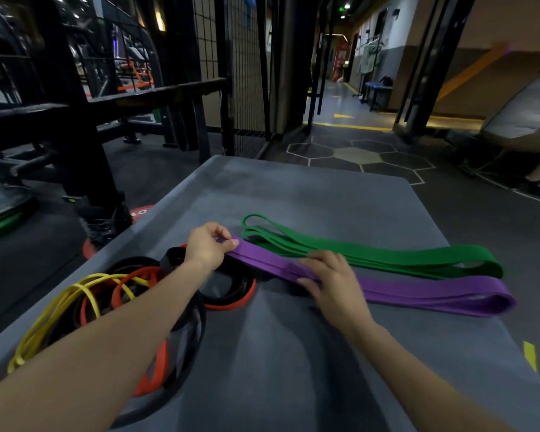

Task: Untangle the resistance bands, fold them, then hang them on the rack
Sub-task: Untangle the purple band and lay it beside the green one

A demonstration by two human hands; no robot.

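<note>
The left hand pinches the folded purple band's near end; the right hand presses flat on its middle, the rest stretching rightward beside the green band.

dark gym | hexagon-marked floor | black mesh partition (dim light)

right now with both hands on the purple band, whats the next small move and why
Probably slide the right hand along the purple band toward its far loop to flatten the layers. The left hand pinches the near end and the band already lies doubled beside the folded green band, while the tangled pile waits.
</note>
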